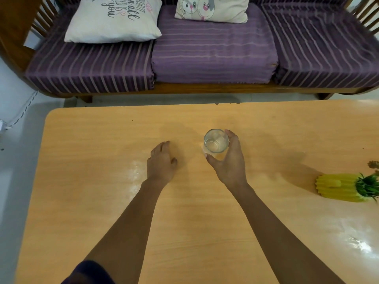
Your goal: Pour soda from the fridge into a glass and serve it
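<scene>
My right hand (229,160) is wrapped round the glass (216,143), thumb on the near-left side of it, fingers (231,134) curling round the far-right side, so the glass sits in the crook between thumb and fingers. The glass is upright on the table (102,201) and has clear liquid in the bottom part; I can't tell whether the base is touching the wood or just off it. My left hand (162,160) is palm down, fingers loosely bent and close together, holding nothing; it's flat on or just above the table, can't tell which. It is left of the glass with a clear gap between its fingertips and the glass.

The table is light wood and glossy, with glare patches near my left wrist and at the lower right. Well off to the right of my right-hand fingers there's a yellow ribbed pot (338,187) with a green plant (367,186); it looks to be lying on its side with the plant pointing right, but the wide-angle view makes that hard to be sure of.

Beyond both sets of fingertips, past the far table edge, is a purple striped sofa (213,56) on a wooden frame. It has two cushions on it: a white cushion with lettering (112,19) at left, and a cream cushion with cartoon animals (213,9) further right. A dark sleeve edge (90,273) shows at the bottom by my left arm
</scene>
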`<action>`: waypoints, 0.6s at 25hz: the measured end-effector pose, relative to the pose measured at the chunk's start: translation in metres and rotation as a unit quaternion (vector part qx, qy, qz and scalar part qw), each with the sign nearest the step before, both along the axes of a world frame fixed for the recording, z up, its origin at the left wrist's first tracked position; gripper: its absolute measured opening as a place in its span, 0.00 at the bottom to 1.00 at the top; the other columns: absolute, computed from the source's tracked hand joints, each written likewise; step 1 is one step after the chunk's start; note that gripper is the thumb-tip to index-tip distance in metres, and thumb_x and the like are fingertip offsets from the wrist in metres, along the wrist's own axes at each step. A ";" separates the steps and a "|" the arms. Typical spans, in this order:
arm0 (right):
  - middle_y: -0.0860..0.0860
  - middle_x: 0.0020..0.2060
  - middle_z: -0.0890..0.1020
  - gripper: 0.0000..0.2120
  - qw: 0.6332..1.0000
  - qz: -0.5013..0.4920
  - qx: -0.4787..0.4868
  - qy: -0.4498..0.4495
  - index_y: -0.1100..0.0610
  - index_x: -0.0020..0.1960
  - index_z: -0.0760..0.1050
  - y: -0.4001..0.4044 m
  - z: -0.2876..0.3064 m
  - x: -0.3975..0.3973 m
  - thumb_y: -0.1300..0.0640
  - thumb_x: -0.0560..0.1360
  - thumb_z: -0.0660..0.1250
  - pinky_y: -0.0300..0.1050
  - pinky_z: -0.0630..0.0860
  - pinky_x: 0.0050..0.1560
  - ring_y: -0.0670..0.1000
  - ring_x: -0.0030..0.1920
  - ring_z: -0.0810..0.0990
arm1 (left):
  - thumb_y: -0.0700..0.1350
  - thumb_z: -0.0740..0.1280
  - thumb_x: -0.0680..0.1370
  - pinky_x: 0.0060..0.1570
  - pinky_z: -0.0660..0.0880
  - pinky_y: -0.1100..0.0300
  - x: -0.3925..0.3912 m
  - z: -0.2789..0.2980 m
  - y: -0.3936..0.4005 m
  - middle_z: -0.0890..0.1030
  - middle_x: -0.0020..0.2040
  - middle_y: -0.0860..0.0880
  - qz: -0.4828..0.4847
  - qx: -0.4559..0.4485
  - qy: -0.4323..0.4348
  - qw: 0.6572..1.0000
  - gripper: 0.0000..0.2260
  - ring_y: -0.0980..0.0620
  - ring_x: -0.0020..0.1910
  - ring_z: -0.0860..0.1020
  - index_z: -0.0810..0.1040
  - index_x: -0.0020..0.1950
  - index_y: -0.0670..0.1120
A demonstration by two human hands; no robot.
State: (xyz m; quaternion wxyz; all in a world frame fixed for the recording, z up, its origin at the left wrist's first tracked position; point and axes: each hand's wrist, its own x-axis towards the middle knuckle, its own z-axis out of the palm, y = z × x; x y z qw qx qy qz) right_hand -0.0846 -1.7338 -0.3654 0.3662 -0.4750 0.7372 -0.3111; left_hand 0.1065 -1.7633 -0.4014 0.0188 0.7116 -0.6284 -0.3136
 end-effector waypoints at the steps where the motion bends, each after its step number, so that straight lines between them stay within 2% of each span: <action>1: 0.46 0.69 0.68 0.40 1.000 -0.002 0.003 0.002 0.53 0.73 0.59 0.003 0.004 0.000 0.58 0.68 0.77 0.36 0.67 0.58 0.44 0.65 0.69 | 0.44 0.64 0.78 0.65 0.68 0.47 0.001 0.004 0.003 0.66 0.73 0.46 0.002 -0.004 0.007 1.000 0.26 0.44 0.72 0.63 0.61 0.75 0.45; 4: 0.48 0.71 0.66 0.40 1.000 -0.022 0.004 0.013 0.54 0.74 0.58 0.015 0.018 0.003 0.57 0.69 0.76 0.40 0.68 0.61 0.49 0.68 0.69 | 0.43 0.64 0.78 0.64 0.70 0.47 0.002 0.021 0.014 0.71 0.70 0.45 0.026 -0.025 0.046 0.998 0.25 0.43 0.69 0.68 0.63 0.75 0.45; 9: 0.47 0.67 0.69 0.34 0.997 -0.068 -0.020 -0.034 0.53 0.72 0.62 0.041 0.054 0.013 0.55 0.71 0.75 0.47 0.71 0.65 0.50 0.66 0.71 | 0.45 0.65 0.79 0.57 0.71 0.57 0.002 0.065 0.040 0.76 0.65 0.49 0.107 -0.069 0.164 0.978 0.21 0.48 0.64 0.74 0.67 0.71 0.47; 15: 0.40 0.56 0.77 0.22 0.980 -0.092 -0.099 -0.144 0.51 0.65 0.70 0.085 0.123 0.032 0.57 0.74 0.73 0.44 0.75 0.62 0.45 0.59 0.77 | 0.44 0.66 0.79 0.50 0.72 0.66 0.004 0.148 0.091 0.79 0.56 0.54 0.217 -0.138 0.338 0.906 0.16 0.61 0.48 0.76 0.72 0.66 0.51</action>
